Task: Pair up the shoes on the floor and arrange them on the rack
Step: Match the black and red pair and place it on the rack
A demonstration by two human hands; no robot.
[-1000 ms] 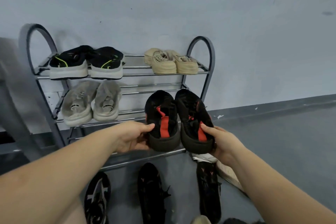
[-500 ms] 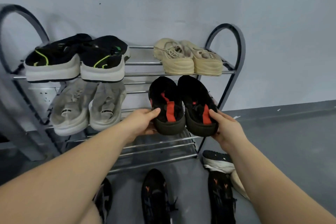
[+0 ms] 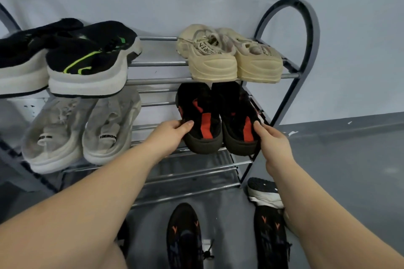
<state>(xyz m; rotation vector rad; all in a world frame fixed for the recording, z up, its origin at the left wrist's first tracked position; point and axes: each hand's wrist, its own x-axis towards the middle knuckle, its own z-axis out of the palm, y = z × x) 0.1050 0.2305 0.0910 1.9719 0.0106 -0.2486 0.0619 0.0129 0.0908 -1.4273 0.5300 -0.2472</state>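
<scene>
A pair of black shoes with red stripes sits heels-out on the right of the rack's middle shelf. My left hand grips the left black-and-red shoe at its heel side. My right hand holds the right black-and-red shoe the same way. The metal rack also carries black shoes with green marks and cream shoes on top, and grey shoes at middle left.
On the grey floor below the rack lie two black shoes with orange marks, and a black-and-white shoe by the rack's right leg. The bottom shelf holds nothing. A pale wall stands behind.
Both hands have pushed the black-and-red pair up and deeper onto the middle shelf, under the cream shoes. The camera has moved closer to the rack.
</scene>
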